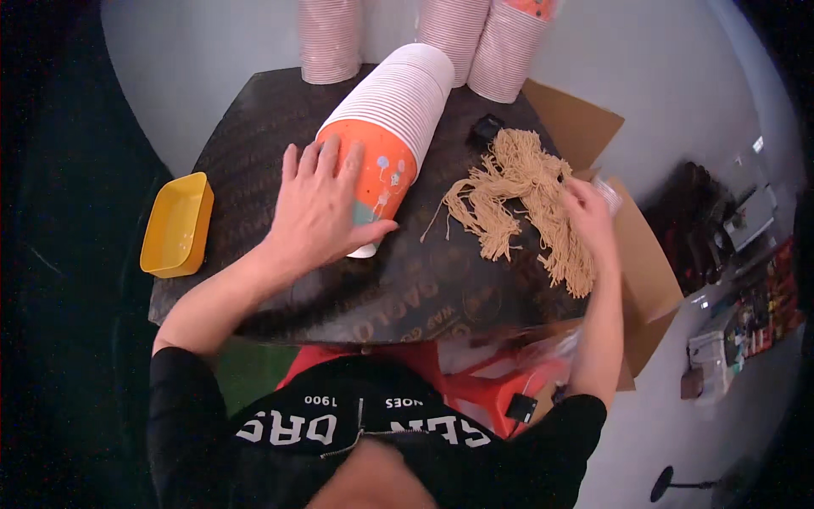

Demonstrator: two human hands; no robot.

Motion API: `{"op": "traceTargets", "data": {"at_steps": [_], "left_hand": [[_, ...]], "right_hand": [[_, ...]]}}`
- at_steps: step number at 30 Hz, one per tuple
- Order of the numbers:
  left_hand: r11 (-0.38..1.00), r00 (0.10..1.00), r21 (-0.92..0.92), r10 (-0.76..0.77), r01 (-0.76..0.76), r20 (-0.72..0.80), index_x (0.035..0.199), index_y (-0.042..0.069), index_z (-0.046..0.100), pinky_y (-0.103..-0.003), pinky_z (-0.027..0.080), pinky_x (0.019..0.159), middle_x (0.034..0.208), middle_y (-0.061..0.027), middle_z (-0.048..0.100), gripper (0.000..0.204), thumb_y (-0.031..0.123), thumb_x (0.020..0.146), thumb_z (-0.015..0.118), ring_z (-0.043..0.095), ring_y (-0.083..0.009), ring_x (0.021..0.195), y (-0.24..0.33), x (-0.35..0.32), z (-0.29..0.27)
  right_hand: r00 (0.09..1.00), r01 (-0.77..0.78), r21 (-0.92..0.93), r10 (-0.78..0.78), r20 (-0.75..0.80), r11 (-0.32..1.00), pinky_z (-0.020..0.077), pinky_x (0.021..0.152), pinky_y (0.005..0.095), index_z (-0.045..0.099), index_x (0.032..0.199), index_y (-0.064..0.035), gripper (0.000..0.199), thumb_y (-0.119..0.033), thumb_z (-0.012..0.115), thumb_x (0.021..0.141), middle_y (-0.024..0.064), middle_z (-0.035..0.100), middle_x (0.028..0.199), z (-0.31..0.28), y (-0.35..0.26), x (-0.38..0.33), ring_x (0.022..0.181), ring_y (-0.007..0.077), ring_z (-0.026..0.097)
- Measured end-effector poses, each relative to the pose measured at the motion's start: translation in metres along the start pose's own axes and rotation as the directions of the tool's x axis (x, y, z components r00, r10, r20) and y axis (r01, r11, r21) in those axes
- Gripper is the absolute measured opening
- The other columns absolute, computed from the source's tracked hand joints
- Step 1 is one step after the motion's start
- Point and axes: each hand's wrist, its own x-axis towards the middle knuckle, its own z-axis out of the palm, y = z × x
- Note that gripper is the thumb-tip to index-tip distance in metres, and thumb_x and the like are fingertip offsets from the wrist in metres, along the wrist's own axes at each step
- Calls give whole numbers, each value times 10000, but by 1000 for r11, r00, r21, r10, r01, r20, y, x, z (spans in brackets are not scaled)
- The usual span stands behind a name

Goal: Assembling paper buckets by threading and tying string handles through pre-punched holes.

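Note:
A long stack of paper cups [398,119] lies on its side on the dark tabletop [254,144]; its near cup is orange with a teal patch. My left hand [318,204] rests flat on that near cup, fingers spread over it. To the right lies a heap of tan string pieces [517,195]. My right hand [589,212] is at the heap's right edge, fingers curled among the strings, with a small pale item by its knuckles.
A yellow plastic tray [178,225] sits at the table's left edge. Three upright cup stacks [329,38] stand at the back. A small black object [485,129] lies behind the strings. An open cardboard box [649,254] is on the right.

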Motion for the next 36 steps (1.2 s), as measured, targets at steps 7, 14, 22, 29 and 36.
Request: {"op": "traceTargets", "data": {"at_steps": [7,14,22,29,36], "left_hand": [[955,943,-75,296,-287,154,1438,59,444,-542,333,1120,1453,-190,469,691,351,857,676,419,-425,1339,-133,13,-11],[990,994,101,-97,101,-47,1273,-10,486,-442,538,710,1107,-222,616,526,259,871,692,642,-364,903,-139,0,-6],[868,848,-36,-473,495,240,1276,-55,485,-508,555,791,1149,-358,601,735,599,940,478,642,-482,994,-160,60,38],[601,794,-555,-574,575,201,1505,190,343,-525,333,1112,1496,-319,309,586,498,1010,403,419,-494,1291,-249,131,172],[185,928,-944,-309,273,207,1446,-10,406,-363,390,1070,1316,-157,571,556,365,1035,413,540,-221,1197,-136,172,167]], "right_hand": [[976,-52,132,23,215,990,443,1020,375,498,1377,50,584,-325,609,944,228,599,1301,87,-12,64,1212,305,579],[905,-363,385,419,-69,848,321,1125,376,377,1477,36,778,-513,549,953,214,479,1465,133,-21,153,1362,306,447],[980,-198,787,93,178,584,466,975,365,533,1316,29,449,-304,529,1016,108,630,1276,127,-43,146,1116,210,616],[844,113,382,-291,450,917,496,978,395,527,1312,19,571,-214,738,835,160,607,1280,128,-132,17,1130,296,622],[831,524,261,-553,49,811,450,975,503,695,976,41,283,-196,657,826,243,682,983,191,-214,-27,1009,448,619]]}}
